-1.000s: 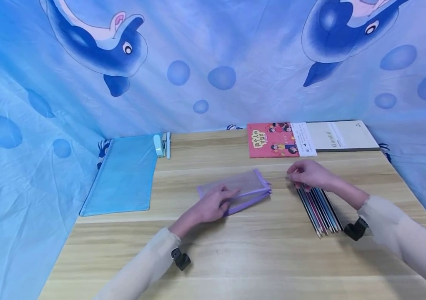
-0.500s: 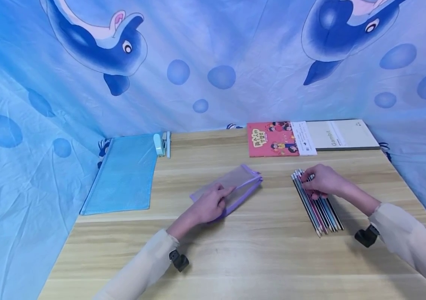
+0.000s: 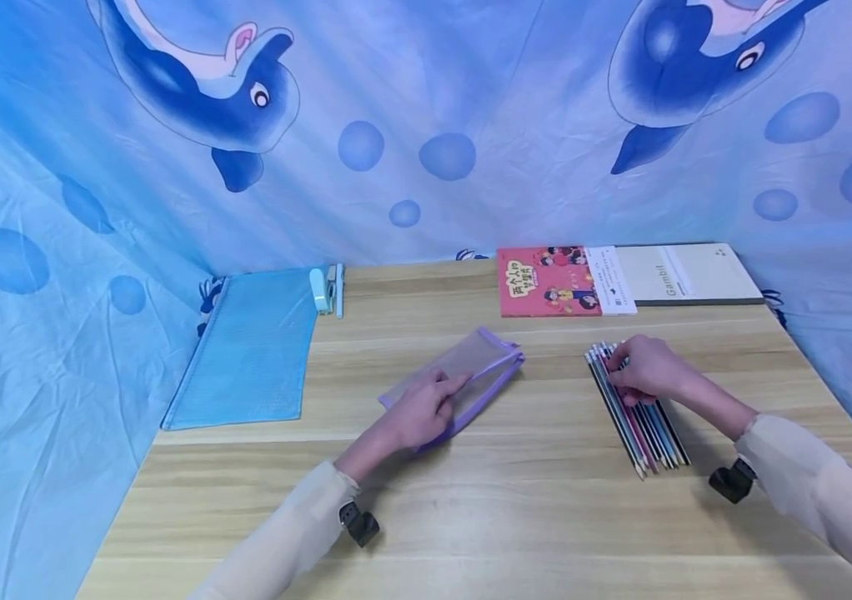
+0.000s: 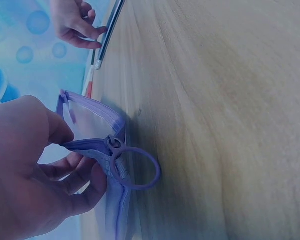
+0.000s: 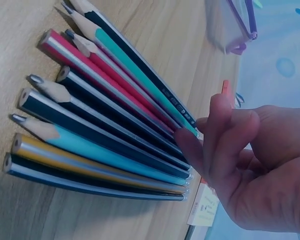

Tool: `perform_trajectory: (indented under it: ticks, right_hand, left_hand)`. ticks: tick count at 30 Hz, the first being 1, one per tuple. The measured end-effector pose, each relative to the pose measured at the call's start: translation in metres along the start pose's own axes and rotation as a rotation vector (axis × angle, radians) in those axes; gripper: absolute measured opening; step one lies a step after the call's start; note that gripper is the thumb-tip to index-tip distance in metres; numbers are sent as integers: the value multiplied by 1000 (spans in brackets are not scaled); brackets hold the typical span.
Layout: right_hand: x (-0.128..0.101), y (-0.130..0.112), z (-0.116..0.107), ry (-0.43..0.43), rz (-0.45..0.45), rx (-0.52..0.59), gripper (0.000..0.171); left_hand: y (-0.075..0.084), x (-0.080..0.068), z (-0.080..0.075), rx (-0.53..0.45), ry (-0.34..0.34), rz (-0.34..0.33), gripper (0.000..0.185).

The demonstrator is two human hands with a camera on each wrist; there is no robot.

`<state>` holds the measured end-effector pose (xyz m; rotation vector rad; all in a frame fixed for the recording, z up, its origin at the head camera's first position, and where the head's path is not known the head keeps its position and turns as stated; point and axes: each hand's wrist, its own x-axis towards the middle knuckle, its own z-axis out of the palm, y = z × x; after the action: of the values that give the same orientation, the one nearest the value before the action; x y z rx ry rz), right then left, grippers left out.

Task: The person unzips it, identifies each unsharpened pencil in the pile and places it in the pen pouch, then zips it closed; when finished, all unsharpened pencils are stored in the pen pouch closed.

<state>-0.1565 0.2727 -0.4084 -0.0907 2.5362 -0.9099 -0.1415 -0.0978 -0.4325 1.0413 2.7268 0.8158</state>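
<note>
My left hand (image 3: 420, 408) pinches the open edge of a see-through mesh zipper pouch (image 3: 471, 358) with purple trim. The left wrist view shows the thumb and fingers at the opening, near a zipper pull with a purple ring (image 4: 135, 168). To the right lies a row of pencils (image 3: 632, 425) in black, pink, green, light blue and yellow, side by side. My right hand (image 3: 649, 367) is over their far ends. In the right wrist view its curled fingers (image 5: 187, 142) grip at the ends of the pink and green pencils; the exact hold is partly hidden.
A blue mesh folder (image 3: 246, 350) lies at the left, with a light-blue stapler (image 3: 319, 292) and a slim blue item (image 3: 339, 292) by its top corner. A red booklet (image 3: 546, 283) and a cream notebook (image 3: 696, 271) lie at the back right, before a blue curtain (image 3: 426, 83).
The right hand has shifted right and slightly nearer, from beyond the pencils' far ends to over them. The left hand has turned the pouch slightly and moved it left.
</note>
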Motion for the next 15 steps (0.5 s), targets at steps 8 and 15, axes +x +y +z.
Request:
perform_trajectory:
  ticks: [8, 15]
  right_hand:
    - [1, 1, 3, 36, -14, -46, 16]
    - [3, 0, 7, 85, -59, -77, 7]
  left_hand:
    - [0, 0, 1, 1, 6, 11, 56]
    - [-1, 0, 1, -10, 30, 30, 56]
